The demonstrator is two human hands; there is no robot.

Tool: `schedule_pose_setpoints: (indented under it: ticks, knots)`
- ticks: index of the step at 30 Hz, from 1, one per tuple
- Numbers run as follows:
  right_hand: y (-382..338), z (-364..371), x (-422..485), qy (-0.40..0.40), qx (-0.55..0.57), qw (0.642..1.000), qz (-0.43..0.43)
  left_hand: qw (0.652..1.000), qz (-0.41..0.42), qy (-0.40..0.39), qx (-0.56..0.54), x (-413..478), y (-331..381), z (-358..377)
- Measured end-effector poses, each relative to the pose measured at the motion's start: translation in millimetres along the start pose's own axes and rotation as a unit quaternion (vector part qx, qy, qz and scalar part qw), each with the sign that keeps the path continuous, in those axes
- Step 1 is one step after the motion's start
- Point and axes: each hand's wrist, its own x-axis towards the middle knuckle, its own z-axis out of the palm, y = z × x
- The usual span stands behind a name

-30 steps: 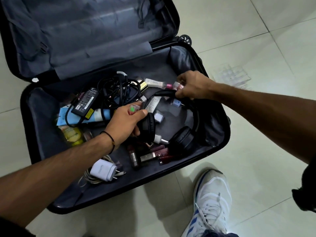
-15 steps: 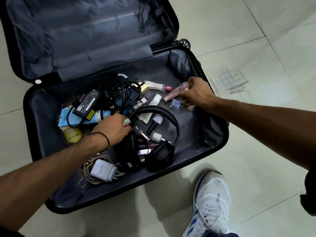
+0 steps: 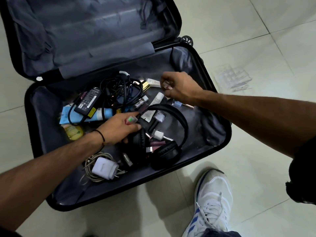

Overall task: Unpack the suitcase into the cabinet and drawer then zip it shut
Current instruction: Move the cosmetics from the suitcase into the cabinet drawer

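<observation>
The black suitcase [image 3: 42, 161] lies open on the tiled floor, lid flung back. Its lower half holds black headphones [image 3: 169, 151], a black power adapter [image 3: 88, 101] with tangled cables, a white charger [image 3: 104, 167], a blue tube [image 3: 100, 115] and several small cosmetic bottles. My left hand [image 3: 119, 128] holds a small bottle with a green spot between thumb and fingers, beside the headphones' left ear cup. My right hand [image 3: 179, 87] is raised over the far right of the case and pinches a small clear tube.
A clear plastic organiser [image 3: 233, 79] lies on the floor to the right of the suitcase. My white sneaker [image 3: 212, 200] stands on the tiles just in front of the case. Pale floor tiles surround everything.
The headphones have gone from my hands down onto the items in the case. My right hand let go of the band and picked up a small clear tube farther back.
</observation>
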Motion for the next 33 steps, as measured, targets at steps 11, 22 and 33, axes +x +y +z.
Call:
schedule_pose_setpoints:
  ticks: [11, 22, 33]
  knots:
    - [-19, -1, 10, -0.193, -0.056, 0.980, 0.019, 0.981, -0.034, 0.094, -0.167, 4, -4, 2]
    - [-42, -1, 18, -0.101, -0.068, 0.989, -0.087, 0.957, -0.007, 0.241, -0.160, 8, -23, -26]
    - [-71, 28, 9, -0.042, -0.045, 0.990, -0.128, 0.951, 0.038, 0.271, -0.145, 15, -23, -54]
